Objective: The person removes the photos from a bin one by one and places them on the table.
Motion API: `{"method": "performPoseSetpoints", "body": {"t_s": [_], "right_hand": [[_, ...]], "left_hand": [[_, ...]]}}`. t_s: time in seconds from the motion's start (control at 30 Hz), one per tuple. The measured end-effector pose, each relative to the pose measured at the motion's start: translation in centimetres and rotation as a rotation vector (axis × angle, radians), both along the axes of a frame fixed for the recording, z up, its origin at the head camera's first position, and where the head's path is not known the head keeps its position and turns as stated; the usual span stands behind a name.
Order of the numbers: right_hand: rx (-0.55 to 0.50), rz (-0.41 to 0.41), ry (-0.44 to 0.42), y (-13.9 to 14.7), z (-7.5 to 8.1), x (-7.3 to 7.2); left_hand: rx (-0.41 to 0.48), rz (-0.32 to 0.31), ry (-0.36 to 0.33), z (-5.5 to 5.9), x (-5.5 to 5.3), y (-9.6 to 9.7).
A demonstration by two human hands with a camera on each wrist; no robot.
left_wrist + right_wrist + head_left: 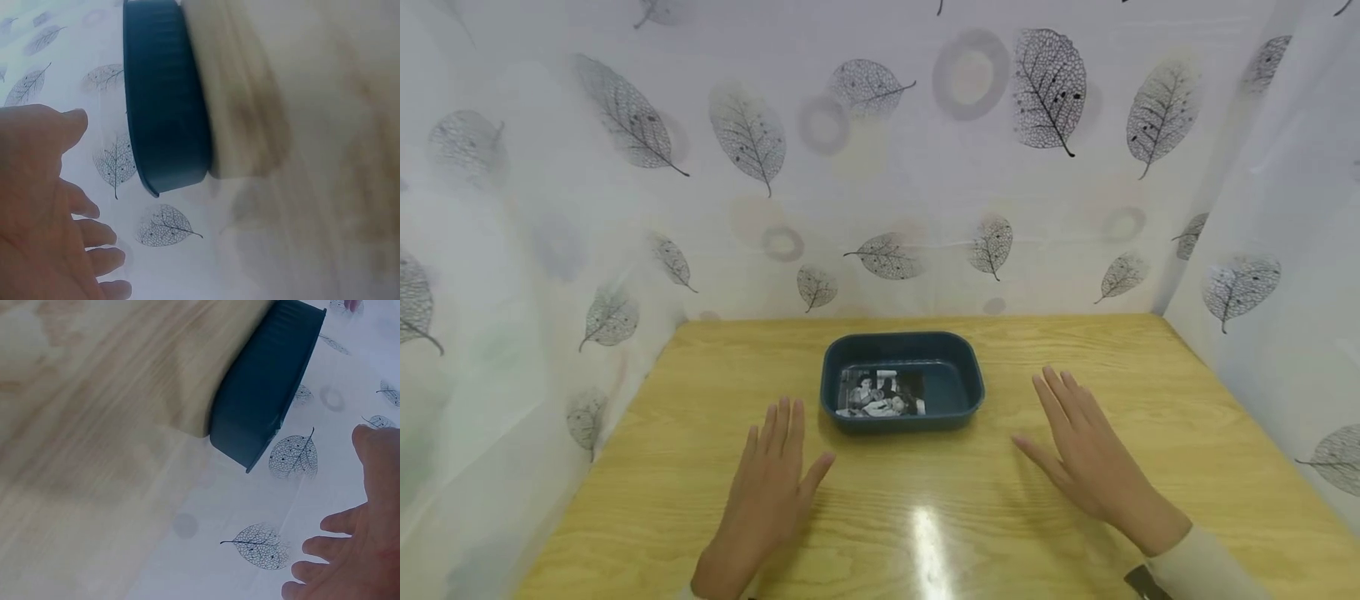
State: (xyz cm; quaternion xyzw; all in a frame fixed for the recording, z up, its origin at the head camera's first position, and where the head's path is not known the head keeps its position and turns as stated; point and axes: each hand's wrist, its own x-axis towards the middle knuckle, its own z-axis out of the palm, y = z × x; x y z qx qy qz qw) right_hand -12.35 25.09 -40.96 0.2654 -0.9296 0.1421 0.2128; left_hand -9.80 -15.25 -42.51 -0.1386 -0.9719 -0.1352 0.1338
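A dark blue rectangular tray (951, 422) with rounded corners sits on the wooden table. Flat on its floor, toward the left, lies a black-and-white photo card (882, 393) showing people. My left hand (767, 487) is to the left and nearer side of the tray, fingers straight and thumb spread, holding nothing. On the other side, my right hand (1093, 467) is apart from the tray, its fingers also extended and its palm free. Both wrist views show the outer wall of the tray (165, 100) beside each hand's spread fingers; the card is hidden there.
The table (910, 475) has a yellowish wood grain and a bright light reflection near its front. White sheeting (917, 192) printed with grey skeleton leaves stands along the back and both sides.
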Motion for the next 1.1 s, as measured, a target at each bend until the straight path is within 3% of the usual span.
{"method": "performPoseSetpoints", "body": {"t_s": [0.13, 0.43, 0.63, 0.77, 0.93, 1.1], "right_hand": [[-0.038, 0.021, -0.017, -0.7, 0.8, -0.9], [-0.132, 0.048, -0.078, -1.8, 2.1, -3.0], [-0.218, 0.034, -0.225, -2.8, 2.8, -5.1], [-0.237, 0.019, -0.341, -4.0, 3.2, -6.6], [-0.24, 0.045, -0.377, -6.0, 3.6, -8.7], [-0.204, 0.061, -0.416, -7.6, 3.9, -10.3]], "left_hand": [[0.039, 0.002, -0.034, 0.4, -0.7, -0.2], [0.247, -0.004, -0.11, 0.4, -2.4, 0.1], [0.355, 0.048, -0.251, 0.6, -3.6, 0.6], [0.409, 0.081, -0.303, 0.9, -4.2, 0.9], [0.452, 0.118, -0.342, 1.0, -5.1, 1.1], [0.506, 0.113, -0.375, 0.7, -6.1, 1.3]]}}
